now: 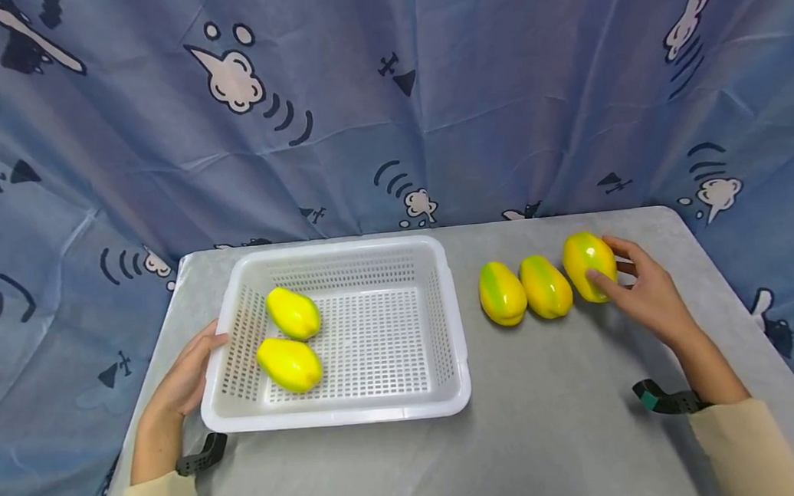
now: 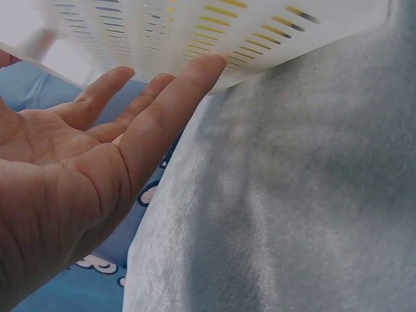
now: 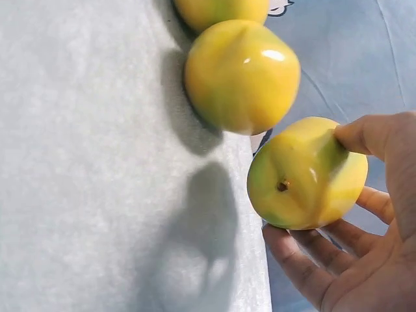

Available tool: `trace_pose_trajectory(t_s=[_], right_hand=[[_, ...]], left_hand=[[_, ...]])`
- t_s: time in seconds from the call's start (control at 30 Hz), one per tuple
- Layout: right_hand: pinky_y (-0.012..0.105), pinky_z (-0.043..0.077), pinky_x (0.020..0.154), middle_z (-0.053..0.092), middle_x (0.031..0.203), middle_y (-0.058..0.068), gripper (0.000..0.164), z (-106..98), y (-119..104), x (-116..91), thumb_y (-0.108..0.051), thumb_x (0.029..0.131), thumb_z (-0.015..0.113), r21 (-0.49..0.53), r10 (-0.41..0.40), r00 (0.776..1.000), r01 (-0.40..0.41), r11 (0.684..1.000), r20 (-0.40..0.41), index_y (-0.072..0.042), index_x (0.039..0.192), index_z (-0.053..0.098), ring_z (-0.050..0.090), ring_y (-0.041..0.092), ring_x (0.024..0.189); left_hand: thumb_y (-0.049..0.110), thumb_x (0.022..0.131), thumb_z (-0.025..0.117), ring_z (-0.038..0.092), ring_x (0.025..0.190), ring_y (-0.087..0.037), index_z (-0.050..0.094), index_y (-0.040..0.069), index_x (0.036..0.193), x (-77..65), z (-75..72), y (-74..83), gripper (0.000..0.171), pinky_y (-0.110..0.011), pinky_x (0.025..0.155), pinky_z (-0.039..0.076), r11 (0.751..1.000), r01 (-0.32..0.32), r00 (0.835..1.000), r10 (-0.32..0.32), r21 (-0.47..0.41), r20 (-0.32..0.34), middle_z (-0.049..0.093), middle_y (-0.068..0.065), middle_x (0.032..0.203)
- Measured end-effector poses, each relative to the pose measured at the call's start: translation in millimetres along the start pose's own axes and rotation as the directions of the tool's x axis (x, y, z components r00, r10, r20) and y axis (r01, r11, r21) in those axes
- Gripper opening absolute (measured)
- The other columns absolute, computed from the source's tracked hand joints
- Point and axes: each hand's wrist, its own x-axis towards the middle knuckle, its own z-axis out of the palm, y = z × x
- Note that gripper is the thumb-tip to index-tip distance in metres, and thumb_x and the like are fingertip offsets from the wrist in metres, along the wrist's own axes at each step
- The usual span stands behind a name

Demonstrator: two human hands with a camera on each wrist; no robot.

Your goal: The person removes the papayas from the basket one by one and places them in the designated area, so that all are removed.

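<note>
My right hand point(image 1: 642, 292) holds a yellow papaya point(image 1: 586, 265) with green streaks, thumb on one side and fingers on the other. In the right wrist view its stem end faces the camera, and its shadow falls apart from it on the table. Two similar papayas, one left point(image 1: 502, 294) and one right point(image 1: 546, 287), lie side by side just left of it. My left hand point(image 1: 187, 370) holds the left rim of a white plastic basket point(image 1: 340, 417), its fingers against the slotted outer wall point(image 2: 214, 29). Inside the basket, toward its left, lie an upper papaya point(image 1: 294, 313) and a lower papaya point(image 1: 291, 364).
The grey cloth-covered table point(image 1: 521, 439) carries the basket at left and the loose papayas at right. Behind the table's back edge hangs a blue patterned curtain point(image 1: 358, 89), which also shows along both sides.
</note>
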Motion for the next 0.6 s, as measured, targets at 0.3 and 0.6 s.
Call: trace_pose_trajectory(t_s=[0.3, 0.6], right_hand=[[0.075, 0.046, 0.099, 0.039, 0.161, 0.035, 0.076, 11, 13, 5, -0.036, 0.106, 0.064, -0.016, 0.000, 1.000, 0.000, 1.000, -0.009, -0.001, 0.164, 0.030, 0.047, 0.062, 0.135], [0.070, 0.048, 0.098, 0.042, 0.157, 0.038, 0.078, 15, 18, 5, -0.040, 0.106, 0.062, -0.024, 0.030, 0.999, -0.029, 0.999, 0.015, 0.000, 0.165, 0.029, 0.049, 0.059, 0.132]], left_hand=[[0.029, 0.115, 0.032, 0.069, 0.118, -0.011, -0.003, 0.010, 0.170, 0.6, 1.5, -0.1, 0.068, -0.045, 0.093, 0.061, 1.000, 0.005, 1.000, -0.005, 0.010, -0.017, 0.048, -0.004, 0.148], [0.028, 0.115, 0.031, 0.069, 0.118, -0.011, -0.003, 0.009, 0.170, -2.8, -0.5, 1.3, 0.068, -0.043, 0.093, 0.061, 1.000, -0.004, 1.000, 0.004, -0.003, -0.006, 0.055, 0.010, 0.137]])
